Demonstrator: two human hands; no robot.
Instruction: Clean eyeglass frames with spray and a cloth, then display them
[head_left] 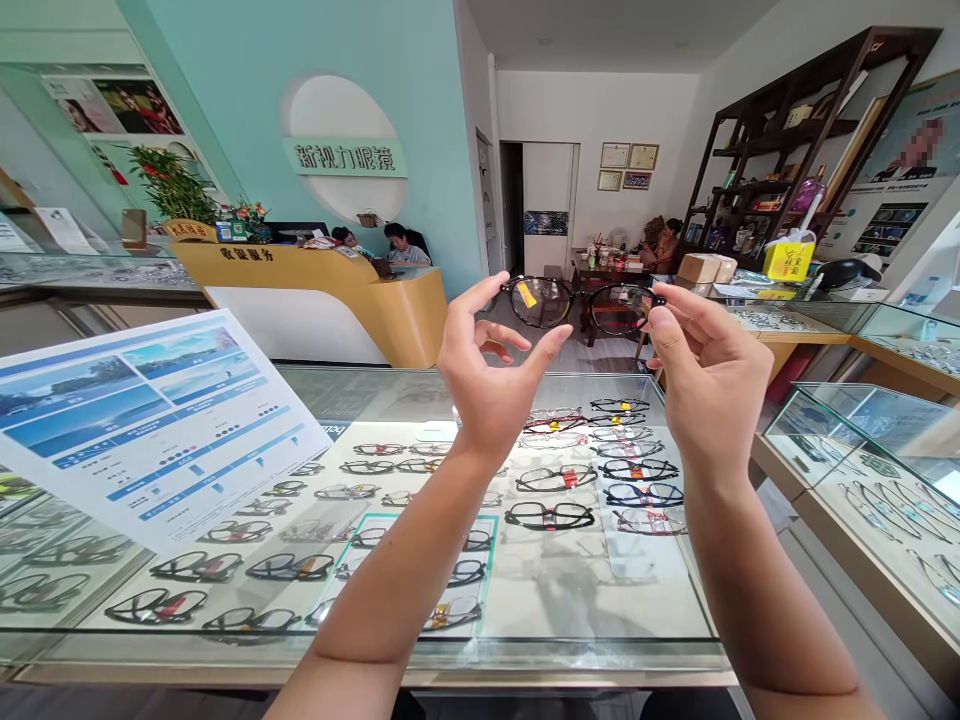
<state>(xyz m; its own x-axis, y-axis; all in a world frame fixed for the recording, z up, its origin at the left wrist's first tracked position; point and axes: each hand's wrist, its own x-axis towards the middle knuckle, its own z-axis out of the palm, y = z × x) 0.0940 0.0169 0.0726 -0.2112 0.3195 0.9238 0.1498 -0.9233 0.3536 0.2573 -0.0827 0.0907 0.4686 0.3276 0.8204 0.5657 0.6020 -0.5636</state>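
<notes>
Raised above the glass counter is a pair of dark-framed eyeglasses (541, 303), held roughly level with the front spread between both hands. A small yellow label shows at its left lens. My left hand (487, 380) has its index fingertip at the left outer corner of the frame, and the thumb tip reaches close below the left lens. At the opposite corner, my right hand (709, 370) pinches the frame between thumb and index finger. Beneath my arms, inside the glass display case (555, 610), lie several rows of spectacles (550, 515), many with coloured tags.
A printed sheet (150, 430) stands tilted on the counter at left. More glass cases (870, 480) line the right side. Two people sit behind the yellow reception desk (300, 300); another person sits near the back table. Boxes (705, 268) and a yellow bag (790, 258) occupy the right counter.
</notes>
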